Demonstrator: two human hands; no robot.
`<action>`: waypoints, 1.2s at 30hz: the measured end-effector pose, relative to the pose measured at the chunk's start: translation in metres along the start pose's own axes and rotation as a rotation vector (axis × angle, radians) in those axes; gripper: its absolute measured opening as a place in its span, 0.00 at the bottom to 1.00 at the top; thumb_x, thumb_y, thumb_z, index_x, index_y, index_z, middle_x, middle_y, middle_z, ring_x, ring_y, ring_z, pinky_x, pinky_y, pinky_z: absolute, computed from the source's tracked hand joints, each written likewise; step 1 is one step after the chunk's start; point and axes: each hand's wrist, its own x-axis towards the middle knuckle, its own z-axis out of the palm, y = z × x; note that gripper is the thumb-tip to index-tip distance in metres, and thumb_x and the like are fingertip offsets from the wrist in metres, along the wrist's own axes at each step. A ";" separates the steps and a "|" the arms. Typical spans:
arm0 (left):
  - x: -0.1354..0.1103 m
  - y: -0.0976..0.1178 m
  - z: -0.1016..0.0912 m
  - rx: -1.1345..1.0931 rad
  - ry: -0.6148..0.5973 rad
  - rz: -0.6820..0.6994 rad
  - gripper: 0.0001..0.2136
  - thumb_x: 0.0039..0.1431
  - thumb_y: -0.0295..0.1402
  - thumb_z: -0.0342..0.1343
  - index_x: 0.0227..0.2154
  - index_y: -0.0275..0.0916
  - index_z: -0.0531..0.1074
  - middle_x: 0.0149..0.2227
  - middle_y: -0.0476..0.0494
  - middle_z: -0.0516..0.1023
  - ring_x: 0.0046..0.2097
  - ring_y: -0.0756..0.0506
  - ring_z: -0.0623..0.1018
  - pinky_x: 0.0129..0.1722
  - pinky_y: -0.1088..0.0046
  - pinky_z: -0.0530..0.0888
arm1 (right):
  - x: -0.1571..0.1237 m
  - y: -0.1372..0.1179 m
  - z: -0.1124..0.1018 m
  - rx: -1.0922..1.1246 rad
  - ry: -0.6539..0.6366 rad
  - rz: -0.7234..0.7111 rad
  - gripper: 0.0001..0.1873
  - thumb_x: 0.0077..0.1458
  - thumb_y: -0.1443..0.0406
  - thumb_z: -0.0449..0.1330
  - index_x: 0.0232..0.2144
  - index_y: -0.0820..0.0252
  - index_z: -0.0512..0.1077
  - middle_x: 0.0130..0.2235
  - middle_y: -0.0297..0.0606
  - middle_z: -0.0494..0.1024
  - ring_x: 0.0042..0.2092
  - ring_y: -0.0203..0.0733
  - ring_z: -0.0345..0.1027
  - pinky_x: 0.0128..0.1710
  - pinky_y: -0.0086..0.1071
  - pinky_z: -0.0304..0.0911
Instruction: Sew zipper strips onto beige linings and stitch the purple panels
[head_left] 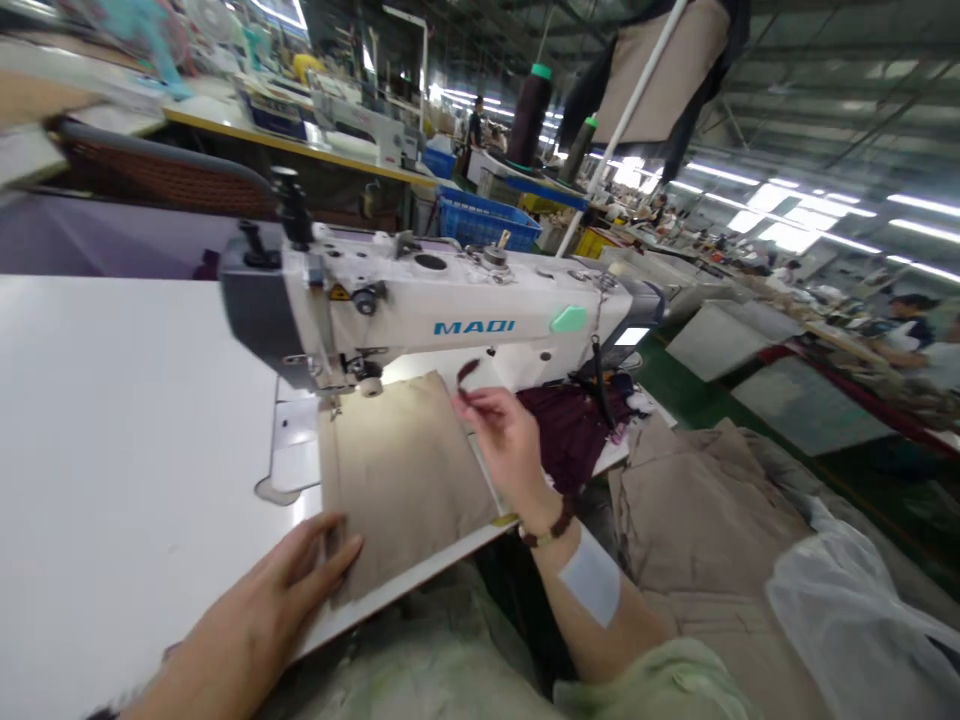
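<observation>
Two hands (289,590) (510,445), one MAQI machine (427,305), one dark strip (465,373), two green-topped cones (529,118) (578,152).

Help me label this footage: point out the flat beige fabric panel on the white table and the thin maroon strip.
Flat beige fabric panel (405,460), head view: middle of upper face.
Thin maroon strip (466,370), head view: upper part.

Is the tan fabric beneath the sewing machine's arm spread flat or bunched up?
Spread flat: the tan fabric lies largely smooth with straight edges, the left hand on its near corner. Layer count: cannot tell.
</observation>
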 end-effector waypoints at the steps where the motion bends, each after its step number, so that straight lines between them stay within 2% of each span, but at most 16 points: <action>1: 0.002 0.007 -0.005 0.047 -0.005 0.030 0.21 0.59 0.25 0.39 0.51 0.49 0.67 0.54 0.43 0.65 0.44 0.46 0.75 0.41 0.72 0.75 | -0.011 -0.011 0.020 0.054 -0.126 -0.079 0.10 0.59 0.67 0.47 0.35 0.64 0.68 0.41 0.42 0.72 0.44 0.34 0.68 0.45 0.29 0.66; 3: 0.008 0.019 -0.013 0.122 0.009 0.067 0.18 0.60 0.25 0.38 0.47 0.41 0.69 0.53 0.39 0.63 0.46 0.45 0.73 0.43 0.70 0.74 | -0.030 -0.027 0.050 0.018 -0.383 -0.189 0.10 0.57 0.71 0.48 0.33 0.64 0.70 0.42 0.41 0.72 0.46 0.34 0.66 0.48 0.29 0.63; 5: 0.012 0.027 -0.017 0.180 0.055 0.090 0.15 0.61 0.25 0.39 0.38 0.35 0.73 0.50 0.37 0.66 0.47 0.44 0.71 0.46 0.69 0.73 | -0.042 -0.036 0.062 -0.140 -0.576 -0.247 0.12 0.58 0.72 0.48 0.35 0.64 0.71 0.45 0.40 0.72 0.48 0.36 0.64 0.54 0.34 0.58; 8: 0.015 0.032 -0.017 0.209 0.039 0.120 0.14 0.60 0.23 0.43 0.25 0.33 0.72 0.44 0.38 0.70 0.45 0.44 0.69 0.45 0.67 0.73 | -0.041 -0.041 0.058 -0.295 -0.747 -0.272 0.14 0.58 0.73 0.47 0.39 0.60 0.71 0.50 0.37 0.69 0.53 0.38 0.60 0.58 0.45 0.49; 12: 0.013 0.032 -0.016 0.175 0.026 0.120 0.10 0.56 0.22 0.49 0.21 0.34 0.71 0.44 0.38 0.69 0.44 0.43 0.67 0.43 0.65 0.72 | -0.021 -0.044 0.049 -0.286 -0.870 -0.332 0.16 0.59 0.72 0.47 0.43 0.56 0.70 0.55 0.37 0.62 0.58 0.41 0.53 0.58 0.48 0.48; 14: 0.012 0.031 -0.016 0.168 0.022 0.125 0.09 0.55 0.21 0.50 0.22 0.33 0.71 0.44 0.37 0.69 0.44 0.43 0.66 0.43 0.65 0.72 | -0.012 -0.044 0.052 -0.276 -0.892 -0.368 0.14 0.60 0.69 0.47 0.43 0.55 0.70 0.57 0.39 0.59 0.60 0.44 0.50 0.58 0.47 0.49; 19: 0.011 0.032 -0.018 0.133 -0.002 0.108 0.10 0.56 0.22 0.50 0.22 0.33 0.71 0.45 0.37 0.70 0.44 0.43 0.66 0.44 0.65 0.72 | -0.002 -0.035 0.074 -0.290 -0.818 -0.332 0.12 0.59 0.68 0.48 0.42 0.69 0.68 0.55 0.49 0.63 0.56 0.42 0.57 0.56 0.37 0.56; 24: 0.009 0.028 -0.017 0.105 0.003 0.114 0.14 0.60 0.23 0.44 0.24 0.33 0.72 0.48 0.38 0.70 0.50 0.43 0.67 0.50 0.64 0.70 | -0.002 -0.015 0.087 -0.253 -0.694 -0.308 0.16 0.56 0.70 0.52 0.47 0.71 0.66 0.58 0.50 0.57 0.60 0.43 0.51 0.60 0.37 0.52; 26: 0.007 0.026 -0.016 0.102 -0.012 0.137 0.15 0.61 0.23 0.41 0.28 0.33 0.73 0.50 0.37 0.70 0.52 0.43 0.67 0.54 0.63 0.67 | -0.005 -0.009 0.087 -0.239 -0.660 -0.307 0.17 0.56 0.69 0.53 0.48 0.70 0.66 0.59 0.49 0.55 0.61 0.43 0.48 0.61 0.38 0.49; 28: 0.003 0.027 -0.017 0.079 -0.029 0.179 0.16 0.63 0.23 0.39 0.32 0.32 0.74 0.50 0.38 0.70 0.53 0.45 0.68 0.56 0.63 0.65 | -0.010 -0.009 0.082 -0.240 -0.656 -0.312 0.18 0.57 0.69 0.53 0.49 0.69 0.66 0.58 0.48 0.57 0.61 0.43 0.48 0.62 0.38 0.48; 33: -0.005 0.041 -0.031 -0.089 -0.123 0.268 0.20 0.66 0.26 0.32 0.42 0.31 0.71 0.48 0.40 0.73 0.52 0.51 0.69 0.56 0.78 0.64 | -0.026 -0.024 0.063 -0.330 -0.712 -0.394 0.19 0.57 0.67 0.52 0.52 0.66 0.65 0.54 0.44 0.64 0.55 0.42 0.57 0.56 0.38 0.56; 36: -0.005 0.046 -0.039 -0.166 -0.126 0.270 0.21 0.66 0.27 0.30 0.43 0.29 0.71 0.46 0.40 0.75 0.51 0.52 0.70 0.56 0.80 0.63 | -0.031 -0.029 0.060 -0.392 -0.712 -0.409 0.18 0.59 0.66 0.51 0.50 0.64 0.67 0.54 0.42 0.65 0.52 0.42 0.59 0.53 0.39 0.57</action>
